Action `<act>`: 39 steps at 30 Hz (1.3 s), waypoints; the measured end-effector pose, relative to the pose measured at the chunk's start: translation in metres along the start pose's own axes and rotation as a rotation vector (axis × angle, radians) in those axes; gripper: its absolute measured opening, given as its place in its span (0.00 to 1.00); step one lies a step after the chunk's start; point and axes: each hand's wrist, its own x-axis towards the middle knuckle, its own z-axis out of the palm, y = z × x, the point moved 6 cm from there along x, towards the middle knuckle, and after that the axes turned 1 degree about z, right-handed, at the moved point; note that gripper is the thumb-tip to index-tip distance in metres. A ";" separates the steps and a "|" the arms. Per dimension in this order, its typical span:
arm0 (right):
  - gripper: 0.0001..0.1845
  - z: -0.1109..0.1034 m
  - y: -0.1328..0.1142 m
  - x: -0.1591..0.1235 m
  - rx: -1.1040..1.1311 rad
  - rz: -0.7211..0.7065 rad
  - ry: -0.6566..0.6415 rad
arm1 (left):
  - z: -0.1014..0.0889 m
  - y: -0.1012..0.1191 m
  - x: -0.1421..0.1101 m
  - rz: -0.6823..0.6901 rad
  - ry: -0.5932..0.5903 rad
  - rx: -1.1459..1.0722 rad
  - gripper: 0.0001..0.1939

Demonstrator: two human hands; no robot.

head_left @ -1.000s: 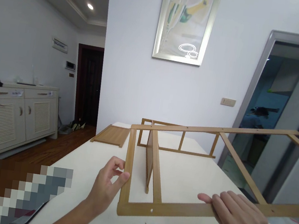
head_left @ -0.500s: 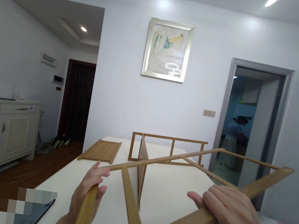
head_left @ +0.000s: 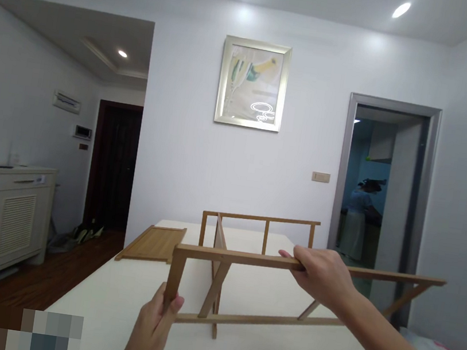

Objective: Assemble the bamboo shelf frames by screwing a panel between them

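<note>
A ladder-like wooden frame is held up in front of me, its long rails running left to right. My left hand is closed around the short end bar at its left end. Around the upper long rail, right of the middle, my right hand is wrapped. Behind it on the table stands a second wooden frame on its long side. A thin wooden panel, seen nearly edge-on, stands upright against that frame and is partly hidden by the held one.
A flat slatted wooden panel lies on the far left of the white table. At left is a white cabinet. Another person stands beyond the doorway at right. A whitish bundle is by the table's right side.
The held frame has turned from slanted to nearly level, its long rails now crossing my view. My right hand has shifted from a wide end piece to the upper rail.
</note>
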 end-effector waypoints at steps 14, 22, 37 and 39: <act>0.21 0.080 0.002 -0.011 0.021 0.099 -0.049 | 0.046 -0.062 -0.005 -0.251 -0.065 -0.173 0.22; 0.20 0.098 0.001 -0.020 0.029 0.144 -0.004 | 0.052 -0.071 -0.011 -0.263 -0.067 -0.170 0.23; 0.06 0.099 -0.007 -0.046 0.108 0.283 0.046 | 0.060 -0.079 -0.012 -0.264 -0.149 -0.201 0.21; 0.14 0.090 -0.013 -0.054 0.106 0.289 0.131 | 0.060 -0.078 -0.012 -0.268 -0.167 -0.207 0.20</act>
